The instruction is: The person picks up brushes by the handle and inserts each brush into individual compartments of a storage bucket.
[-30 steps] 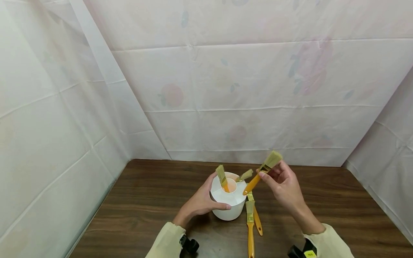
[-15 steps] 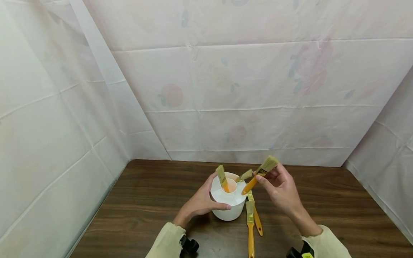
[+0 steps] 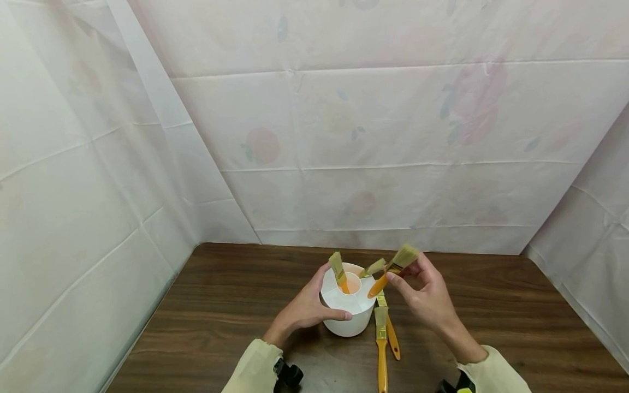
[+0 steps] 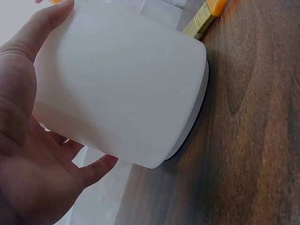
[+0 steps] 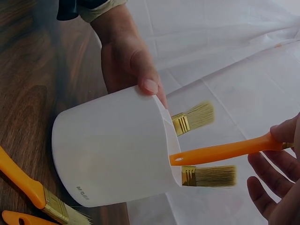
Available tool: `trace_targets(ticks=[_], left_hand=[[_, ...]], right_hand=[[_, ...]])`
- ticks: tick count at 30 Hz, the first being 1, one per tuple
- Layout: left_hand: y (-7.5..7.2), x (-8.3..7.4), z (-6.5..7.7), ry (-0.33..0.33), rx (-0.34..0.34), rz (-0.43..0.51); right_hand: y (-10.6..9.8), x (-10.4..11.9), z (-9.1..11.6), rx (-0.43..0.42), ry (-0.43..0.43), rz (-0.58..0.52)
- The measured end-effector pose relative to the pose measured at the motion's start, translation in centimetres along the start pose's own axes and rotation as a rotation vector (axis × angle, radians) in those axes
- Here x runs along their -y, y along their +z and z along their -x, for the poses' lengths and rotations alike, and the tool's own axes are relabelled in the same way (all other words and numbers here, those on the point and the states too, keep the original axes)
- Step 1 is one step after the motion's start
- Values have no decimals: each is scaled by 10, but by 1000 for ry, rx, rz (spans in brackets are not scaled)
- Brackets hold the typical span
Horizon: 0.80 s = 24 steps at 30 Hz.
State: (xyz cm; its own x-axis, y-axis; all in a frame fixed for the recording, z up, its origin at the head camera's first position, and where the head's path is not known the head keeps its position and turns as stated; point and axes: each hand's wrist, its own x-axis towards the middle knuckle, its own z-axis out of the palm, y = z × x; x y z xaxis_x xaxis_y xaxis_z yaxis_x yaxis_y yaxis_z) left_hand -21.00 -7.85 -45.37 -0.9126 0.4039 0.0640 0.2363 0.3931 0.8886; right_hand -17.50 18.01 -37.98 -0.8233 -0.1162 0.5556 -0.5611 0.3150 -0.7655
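Observation:
A white round holder with compartments [image 3: 350,323] stands on the table, and my left hand [image 3: 307,305] grips it round its left side, thumb across the front. Two paintbrushes stand in it bristles up: one brush [image 3: 338,268] in the central ring, another brush [image 3: 374,266] leaning in a back right compartment. My right hand [image 3: 426,289] pinches a third paintbrush [image 3: 403,257] near its metal band, bristles up and tilted right. In the right wrist view that brush's orange handle [image 5: 220,151] has its holed end right at the holder's rim.
Two more paintbrushes lie on the brown wooden table [image 3: 236,305] just right of the holder: a front brush [image 3: 381,349] and another brush [image 3: 392,337] partly under it. A pale printed curtain [image 3: 383,136] encloses the back and sides.
My right hand has moved left and slightly down with its paintbrush, bringing the handle end to the holder's right rim. My left hand and the holder have stayed put.

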Motion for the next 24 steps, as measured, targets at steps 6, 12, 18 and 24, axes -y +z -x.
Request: trace_targets(ticks=[6, 12, 18, 24], left_hand=[[0, 0, 0, 0, 1, 1], [0, 0, 0, 0, 0, 2], [0, 0, 0, 5, 3, 15], [0, 0, 0, 9, 5, 25]], right_hand=[[2, -2, 0, 3, -11, -4], [2, -5, 0, 1, -24, -11], [4, -7, 2, 5, -11, 7], [8, -9, 4, 18, 4, 28]])
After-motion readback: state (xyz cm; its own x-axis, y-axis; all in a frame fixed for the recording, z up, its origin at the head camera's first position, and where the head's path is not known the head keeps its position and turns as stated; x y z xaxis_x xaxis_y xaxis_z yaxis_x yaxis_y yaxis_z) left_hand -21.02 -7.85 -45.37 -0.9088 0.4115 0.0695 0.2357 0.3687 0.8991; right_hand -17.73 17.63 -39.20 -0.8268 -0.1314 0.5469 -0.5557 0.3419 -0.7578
